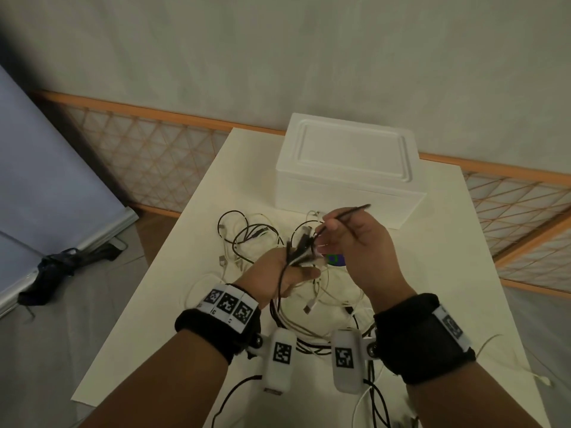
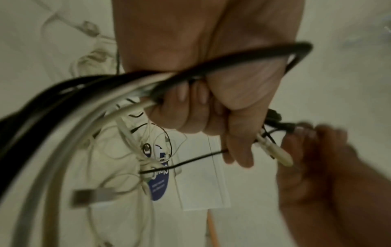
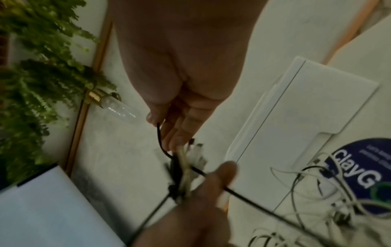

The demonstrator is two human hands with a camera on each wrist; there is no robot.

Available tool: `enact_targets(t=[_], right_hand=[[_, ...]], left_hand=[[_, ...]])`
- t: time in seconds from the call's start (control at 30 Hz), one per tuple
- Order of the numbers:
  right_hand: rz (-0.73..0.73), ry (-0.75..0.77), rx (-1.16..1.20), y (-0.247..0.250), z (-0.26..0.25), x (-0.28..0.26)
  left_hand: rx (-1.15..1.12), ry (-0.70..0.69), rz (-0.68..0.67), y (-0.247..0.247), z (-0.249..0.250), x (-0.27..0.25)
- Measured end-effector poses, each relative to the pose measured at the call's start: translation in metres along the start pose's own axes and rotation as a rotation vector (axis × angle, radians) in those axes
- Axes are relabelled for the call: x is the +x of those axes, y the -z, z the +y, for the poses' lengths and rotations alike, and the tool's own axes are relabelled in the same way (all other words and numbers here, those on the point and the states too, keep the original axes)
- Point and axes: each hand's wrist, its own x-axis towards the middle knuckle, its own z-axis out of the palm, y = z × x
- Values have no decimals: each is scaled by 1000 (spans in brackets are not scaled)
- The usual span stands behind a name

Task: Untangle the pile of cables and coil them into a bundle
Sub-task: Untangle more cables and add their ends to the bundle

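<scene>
A white desk (image 1: 191, 242) stood against a pale wall edged with an orange lattice rail (image 1: 148, 149), and over it both hands worked close together. The left hand's fingers (image 2: 190, 103) were curled tight round a gathered bunch of cables (image 2: 88, 93), black and white strands together, with several plug ends sticking up out of the fist. The left hand (image 1: 275, 273) was raised above the desk, the bunch hanging from it in loops toward the near edge. Just beside it, the right hand's fingers (image 3: 180, 127) pinched a thin black cable (image 1: 346, 214) between thumb and fingertips; its free end stuck out past the right hand (image 1: 361, 251) toward the far side, and its other part ran down into the bunch in the left fist. Beneath and around the hands, the rest of the cable pile (image 1: 247, 236) lay loose on the desk, thin white leads and black loops crossing one another, with a white USB plug (image 1: 309, 307) dangling among them. A round blue sticker (image 3: 359, 167) showed under the strands. Farther back, a white foam box (image 1: 349, 168) with its lid on sat on the desk near the wall.
</scene>
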Motion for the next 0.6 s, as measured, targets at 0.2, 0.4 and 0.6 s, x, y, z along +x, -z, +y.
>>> enact_targets(t=[0.2,0.4,0.6], right_hand=[[67,21,-324,5,11,2],[-468,22,-857,1,56,-1],[-101,6,-633,9,42,3]], left_hand=[[-303,-121,60,3,9,1],[-542,-207,-13,-1,39,-5],[-461,-58,81,-3,8,7]])
